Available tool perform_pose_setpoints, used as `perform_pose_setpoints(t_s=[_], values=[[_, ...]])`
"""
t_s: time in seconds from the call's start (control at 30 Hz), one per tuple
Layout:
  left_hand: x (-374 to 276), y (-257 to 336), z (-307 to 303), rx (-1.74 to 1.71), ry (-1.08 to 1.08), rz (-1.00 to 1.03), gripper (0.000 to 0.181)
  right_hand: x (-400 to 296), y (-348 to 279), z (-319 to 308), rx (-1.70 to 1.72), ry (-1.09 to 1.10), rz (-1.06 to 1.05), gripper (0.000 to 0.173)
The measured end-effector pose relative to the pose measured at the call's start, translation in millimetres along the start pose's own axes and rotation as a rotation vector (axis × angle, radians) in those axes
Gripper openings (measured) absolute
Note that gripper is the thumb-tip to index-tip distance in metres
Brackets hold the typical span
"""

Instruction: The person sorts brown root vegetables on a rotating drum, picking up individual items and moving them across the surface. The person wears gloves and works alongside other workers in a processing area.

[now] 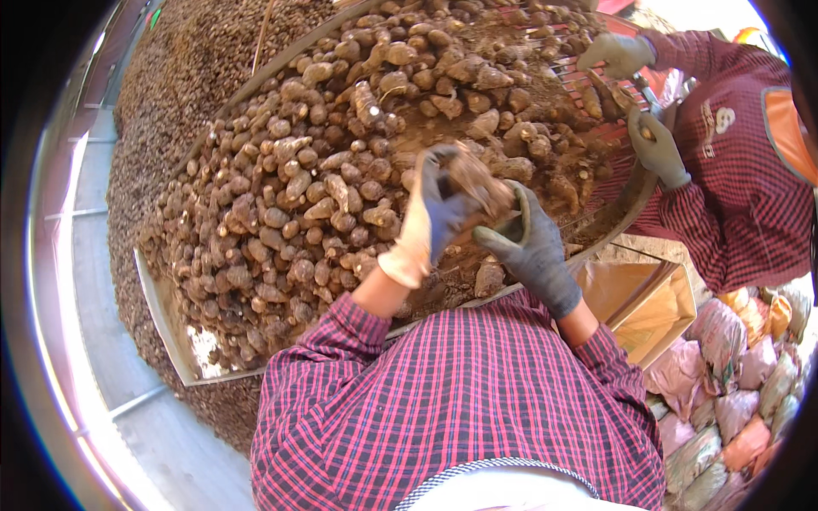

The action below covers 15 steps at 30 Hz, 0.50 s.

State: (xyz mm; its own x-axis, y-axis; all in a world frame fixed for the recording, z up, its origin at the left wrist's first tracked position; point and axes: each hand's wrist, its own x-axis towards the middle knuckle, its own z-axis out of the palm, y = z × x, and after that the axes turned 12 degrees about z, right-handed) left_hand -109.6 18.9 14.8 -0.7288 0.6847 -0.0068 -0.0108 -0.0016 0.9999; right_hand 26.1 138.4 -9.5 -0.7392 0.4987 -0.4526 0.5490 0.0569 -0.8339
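Note:
In front of me, my left hand point(434, 214), in a pale and blue work glove, grips a brown taro corm point(476, 175) blurred by motion. My right hand point(533, 252), in a dark grey glove, is beside the corm's right end with thumb and fingers spread in a curve. Whether its fingertips touch the corm is unclear. Both hands are above a large heap of soil-covered taro corms point(275, 217) on a sorting table. Loose soil point(415, 137) lies among them, and a single corm point(489, 278) rests near the table edge below my right hand.
A co-worker's gloved hands point(658, 144) handle corms over a red slatted grate point(575, 80) at right. Below the table's raised rim point(601, 239) stands an open-topped yellowish-brown container point(658, 306). Filled bags point(716, 383) pile at lower right; a bulk heap point(166, 83) lies behind.

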Motion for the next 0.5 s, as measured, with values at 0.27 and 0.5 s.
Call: perform_pose_setpoints(t_s=[0.27,0.5], values=[[-47.9,-18.4,-11.3,0.524,-0.062,-0.012,0.051,2.7,12.5,9.9,-0.461,-0.058,-0.407,0.053],[-50.6,-19.1,-38.1,0.171,-0.507,-0.197,0.045,-6.7,43.4,-1.5,0.208,-0.615,-0.255,0.043]])
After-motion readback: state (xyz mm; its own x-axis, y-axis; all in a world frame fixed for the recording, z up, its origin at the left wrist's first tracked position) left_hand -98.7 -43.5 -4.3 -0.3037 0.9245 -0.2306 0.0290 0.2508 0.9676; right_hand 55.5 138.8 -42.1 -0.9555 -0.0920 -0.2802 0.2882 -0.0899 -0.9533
